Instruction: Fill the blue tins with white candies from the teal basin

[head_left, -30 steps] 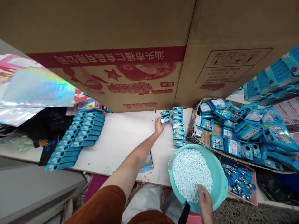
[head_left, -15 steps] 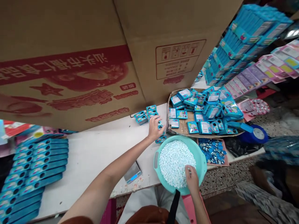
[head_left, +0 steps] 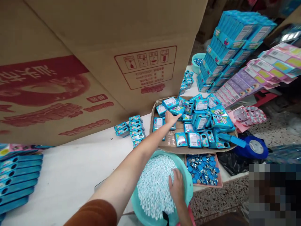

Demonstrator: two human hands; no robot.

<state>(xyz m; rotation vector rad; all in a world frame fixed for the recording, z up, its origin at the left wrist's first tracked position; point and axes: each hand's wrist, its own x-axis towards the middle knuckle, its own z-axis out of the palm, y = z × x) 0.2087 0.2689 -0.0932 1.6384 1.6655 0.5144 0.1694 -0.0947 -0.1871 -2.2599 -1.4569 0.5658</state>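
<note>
Far to the left of the left hand, blue boxes (head_left: 20,179) stand in a tight stack on the white bench (head_left: 68,175); beyond them, a large carton (head_left: 77,75) walls off the back. Nearer, to the left of the left hand, a short row of small boxes (head_left: 136,129) sits at the carton's foot. The left hand (head_left: 172,119), arm stretched forward, is over a shallow cardboard tray (head_left: 180,127), thumb and fingers apart. Key relation: a blue packet (head_left: 177,110) lies just ahead of the fingers, tilted in the heap, long axis seemingly crosswise to the reach; contact I cannot tell. Left is clearly the nearer hand; the right hand (head_left: 176,185) is well back towards the body, fingers down on white pellets (head_left: 152,185) inside a turquoise basin (head_left: 187,163). Its fingers are partly curled; whether they pinch any pellets, cannot tell. Right of the right hand, blue caps (head_left: 202,169) fill a pink tray (head_left: 220,180) beside the basin. Further right and beyond both hands: a tall tower of blue boxes (head_left: 225,56), then pink and purple boxes (head_left: 249,75). Speckled floor (head_left: 216,197) shows to the right of the right hand.
</note>
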